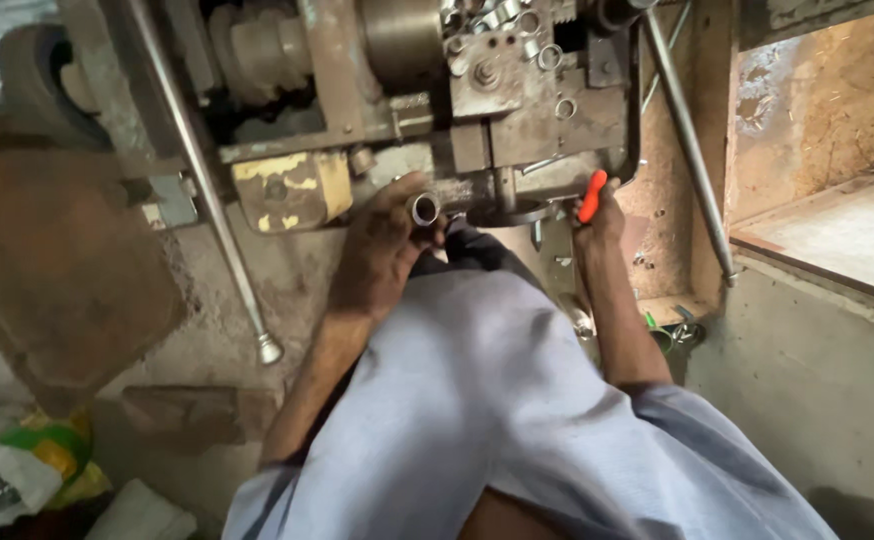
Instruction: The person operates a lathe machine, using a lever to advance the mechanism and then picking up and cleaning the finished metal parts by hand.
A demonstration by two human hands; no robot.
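My left hand [382,250] holds a short shiny metal tube piece [424,208] between its fingers, just below the body of a grimy metal machine [517,110]. My right hand [600,215] is closed around an orange handle [591,195] on the machine's lower right side. A dark round ring-shaped part [507,212] of the machine sits between the two hands. My light blue shirt [497,400] fills the lower middle of the view.
Several small metal rings [542,55] lie on top of the machine. Two long steel rods [207,190] [692,140] slant down on either side. A yellow-painted block [287,190] is left of my hand. Crumpled bags [27,465] lie at lower left, a concrete ledge [837,240] at right.
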